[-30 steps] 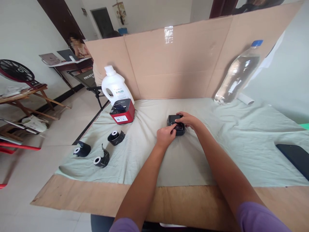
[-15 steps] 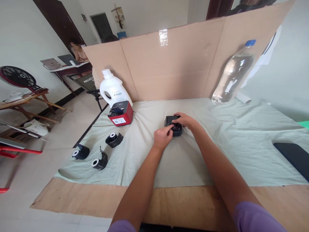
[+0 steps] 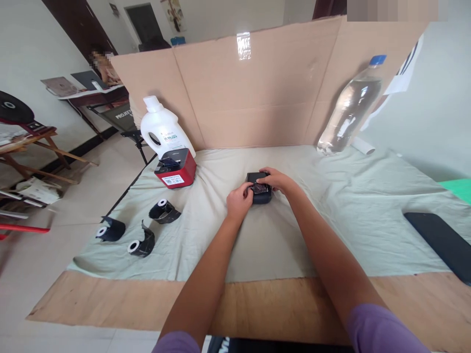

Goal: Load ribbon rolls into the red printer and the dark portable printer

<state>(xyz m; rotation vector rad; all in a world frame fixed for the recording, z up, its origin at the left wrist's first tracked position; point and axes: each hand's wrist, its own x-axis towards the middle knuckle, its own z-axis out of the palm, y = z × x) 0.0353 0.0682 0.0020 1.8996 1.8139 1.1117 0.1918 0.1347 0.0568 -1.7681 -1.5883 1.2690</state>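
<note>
A small black device (image 3: 261,198) lies on the pale green cloth, with a dark, shiny strip (image 3: 260,188) across its top. My left hand (image 3: 240,199) is closed at the device's left side, thumb and forefinger bent against its edge. From the right, my right hand (image 3: 275,179) grips the device's upper right side, its thumb on the top surface and its fingers behind. Three rolls of black film or paper, a near one (image 3: 142,244), a left one (image 3: 111,230) and a back one (image 3: 164,212), rest at the left.
A red and black box (image 3: 178,171) stands before a white jug (image 3: 165,130) at the back left. Behind the cloth rises a cardboard panel (image 3: 253,98). A large clear bottle (image 3: 349,113) leans at the right, and a dark phone-like slab (image 3: 439,242) lies at the far right.
My left hand has drawn back from the device's top to its left edge, its forefinger now bent. My right hand keeps its grip. The whole view has shifted slightly.
</note>
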